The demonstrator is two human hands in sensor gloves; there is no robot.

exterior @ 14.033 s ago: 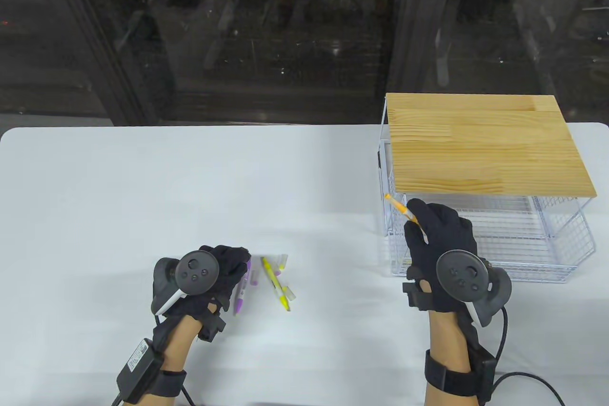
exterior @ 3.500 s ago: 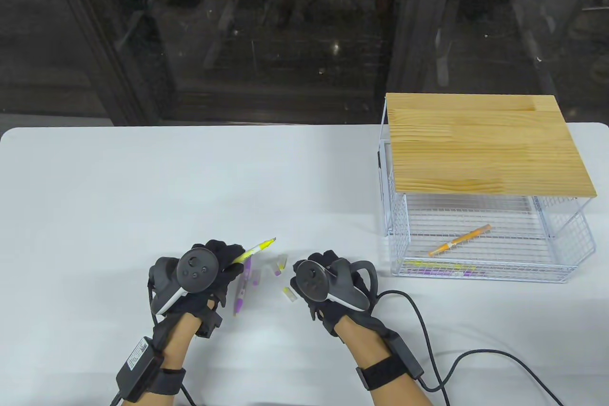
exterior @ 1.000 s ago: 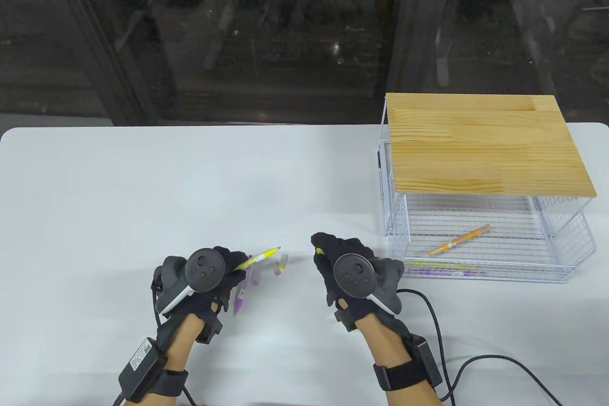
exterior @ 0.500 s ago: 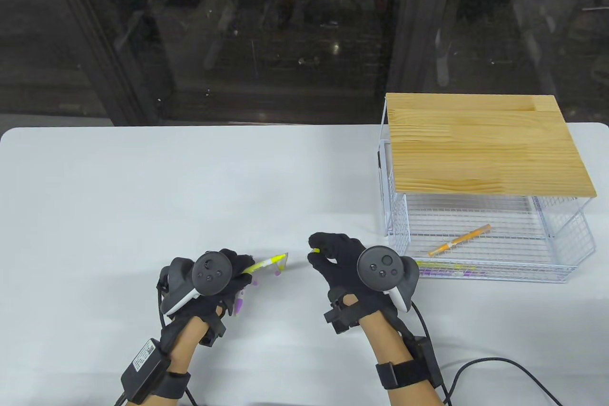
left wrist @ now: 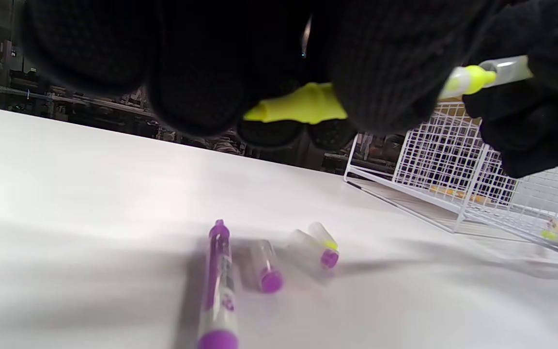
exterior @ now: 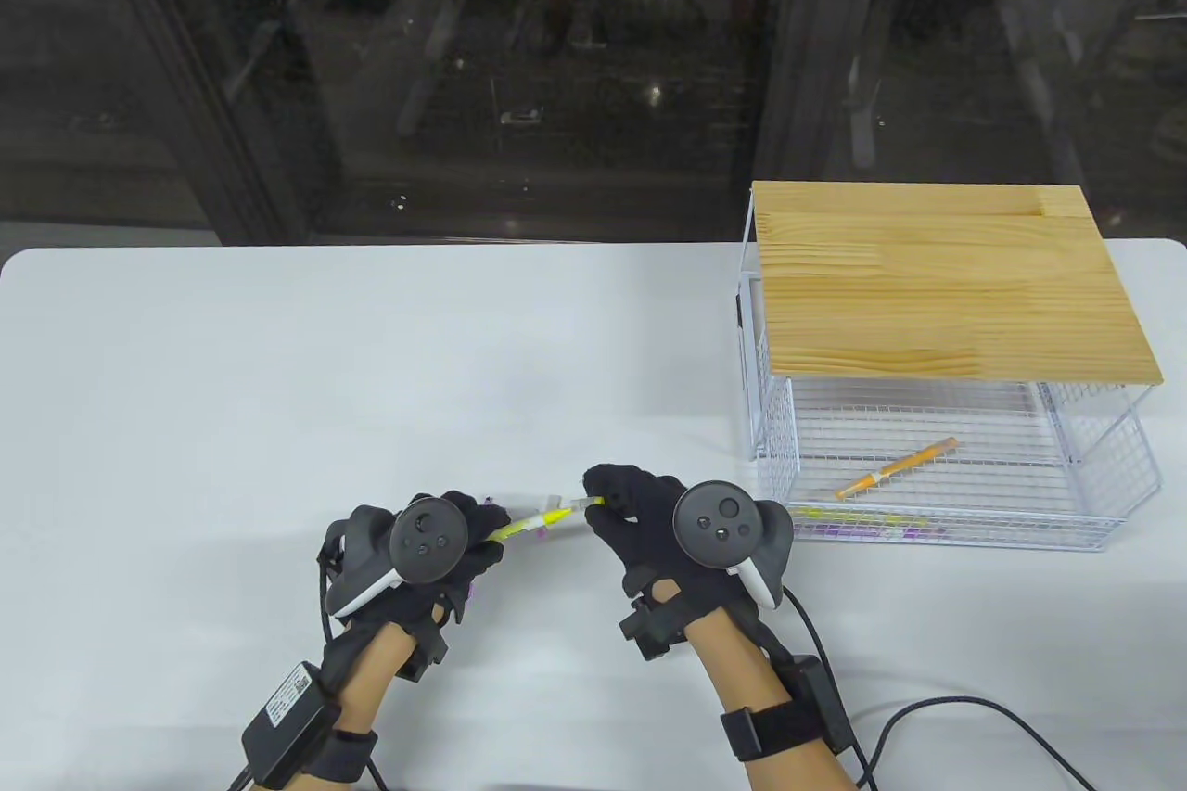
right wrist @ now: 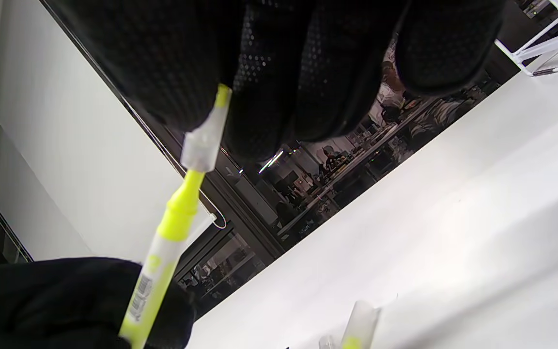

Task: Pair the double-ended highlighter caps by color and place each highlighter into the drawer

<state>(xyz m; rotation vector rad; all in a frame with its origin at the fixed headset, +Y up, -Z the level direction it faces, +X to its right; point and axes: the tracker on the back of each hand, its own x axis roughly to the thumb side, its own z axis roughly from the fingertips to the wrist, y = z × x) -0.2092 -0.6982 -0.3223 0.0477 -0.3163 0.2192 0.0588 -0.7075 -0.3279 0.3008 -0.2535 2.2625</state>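
White table (exterior: 278, 346) | left hand (exterior: 436, 550) grips yellow highlighter (exterior: 524, 524) | right hand (exterior: 640, 513) pinches cap (right wrist: 205, 135)

So the table view sits up high in front of me, looking down and slightly forward over the white table (exterior: 371, 346), with the wire drawer (exterior: 955, 494) off to the right and dark glass behind it. My left wrist view hangs low and very close, facing across the table toward that wire drawer (left wrist: 458, 160), which shows at its right. My right wrist view is tilted hard, just as close, and catches only a corner of the wire drawer (right wrist: 545, 43) at top right. All three share the yellow highlighter (exterior: 533, 524) left of the drawer, seen also from the left wrist (left wrist: 308, 104) and the right wrist (right wrist: 162, 261).
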